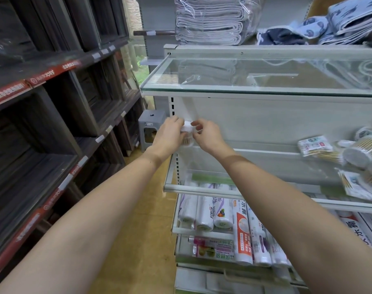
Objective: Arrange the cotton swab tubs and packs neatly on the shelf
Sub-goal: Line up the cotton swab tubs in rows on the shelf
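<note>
Placing step: both hands, left hand and right hand, grasping swab tub between fingertips; next, probably setting down upright.

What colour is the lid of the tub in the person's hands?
White lid, clearest in the head view.

We stand in a shop aisle: red price strips edge dark shelving left of our hands, packaged white rolls stocked below them.
</note>
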Tool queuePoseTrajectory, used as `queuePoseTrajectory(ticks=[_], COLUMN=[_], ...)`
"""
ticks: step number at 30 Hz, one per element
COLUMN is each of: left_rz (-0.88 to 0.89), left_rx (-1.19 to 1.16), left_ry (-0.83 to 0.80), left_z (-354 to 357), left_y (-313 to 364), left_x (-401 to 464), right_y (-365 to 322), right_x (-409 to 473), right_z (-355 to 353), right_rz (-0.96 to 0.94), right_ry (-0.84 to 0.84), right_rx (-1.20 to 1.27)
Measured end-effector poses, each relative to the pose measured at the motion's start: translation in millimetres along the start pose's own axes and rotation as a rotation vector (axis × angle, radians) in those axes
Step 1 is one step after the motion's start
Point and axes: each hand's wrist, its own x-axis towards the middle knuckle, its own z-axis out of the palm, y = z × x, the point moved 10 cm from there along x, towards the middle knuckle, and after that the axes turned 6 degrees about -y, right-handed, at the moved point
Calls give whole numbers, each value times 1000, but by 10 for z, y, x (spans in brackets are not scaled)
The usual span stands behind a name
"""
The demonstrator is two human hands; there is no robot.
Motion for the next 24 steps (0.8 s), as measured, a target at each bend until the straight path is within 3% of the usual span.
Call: queuePoseTrajectory(ticks=[13,18,24], left_rz=[-9,38,81], left_rx=[46,-48,-295], left_ry=[19,35,-76], left_z=[-63,-191,8], left_y=[25,231,824], left_x=[6,25,261], right_y=[-55,108,514], right_x=[-13,-93,-326], right_z=[94,-93,-735], right_rz=[23,76,140], right_ry=[-194,-97,37], right_rx=[-79,41,-67])
